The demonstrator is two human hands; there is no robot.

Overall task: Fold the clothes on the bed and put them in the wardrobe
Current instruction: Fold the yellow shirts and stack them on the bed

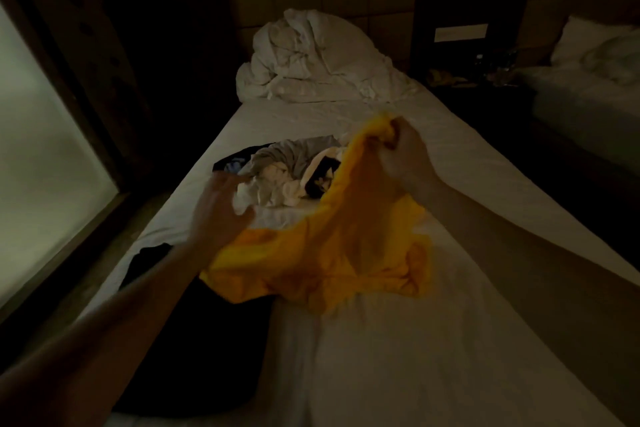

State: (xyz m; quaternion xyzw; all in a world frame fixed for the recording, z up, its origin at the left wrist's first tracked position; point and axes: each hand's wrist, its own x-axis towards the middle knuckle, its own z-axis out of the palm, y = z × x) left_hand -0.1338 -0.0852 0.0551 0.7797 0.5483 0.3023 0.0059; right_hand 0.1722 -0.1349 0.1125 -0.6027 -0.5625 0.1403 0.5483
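Yellow garment [332, 236]: bright, thin fabric, unfolded, one edge raised above the bed [398, 340] and the crumpled lower part draped on the white sheet, its left end overlapping a dark garment [194, 333] spread flat near the bed's left edge. Further up the bed lies a loose heap of mixed clothes [284, 173], grey, white and black pieces tangled together, none folded. Dim light and motion blur; individual items in the heap probably cannot be separated.

Yellow garment [346, 246] matt cloth; bed sheet [398, 357] creased cotton.
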